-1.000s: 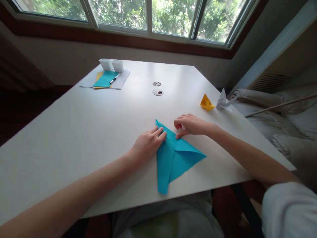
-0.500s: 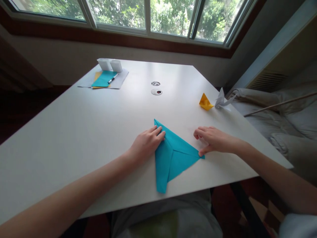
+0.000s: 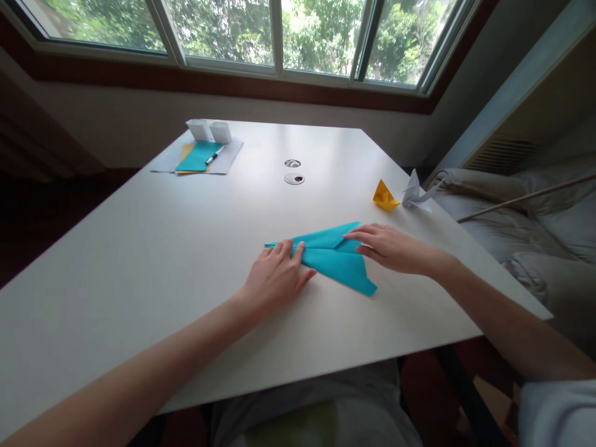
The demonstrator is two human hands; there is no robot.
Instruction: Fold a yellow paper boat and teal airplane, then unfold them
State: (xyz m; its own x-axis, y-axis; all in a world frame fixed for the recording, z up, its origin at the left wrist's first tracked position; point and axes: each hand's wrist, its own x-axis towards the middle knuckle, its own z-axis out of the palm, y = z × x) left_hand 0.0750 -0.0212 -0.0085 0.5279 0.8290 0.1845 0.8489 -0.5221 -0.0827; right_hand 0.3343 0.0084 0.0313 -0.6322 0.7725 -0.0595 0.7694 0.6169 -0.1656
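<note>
A folded teal paper triangle (image 3: 333, 254) lies flat on the white table (image 3: 139, 261), its long edge running left to right. My left hand (image 3: 277, 278) rests with fingers stretched out on the paper's left tip. My right hand (image 3: 393, 248) lies flat with fingers extended on the paper's right part, over the centre fold.
A small yellow folded paper figure (image 3: 384, 196) and a white paper crane (image 3: 416, 192) sit near the table's right edge. At the far left lie sheets of paper (image 3: 200, 156) with a pen (image 3: 215, 154) and two white boxes (image 3: 209, 130). Two round cable holes (image 3: 293, 172) mark the middle.
The teal paper has been turned about a quarter turn, so its long edge now runs sideways. My right hand moved from the paper's right corner onto its top; my left hand stayed at the left tip.
</note>
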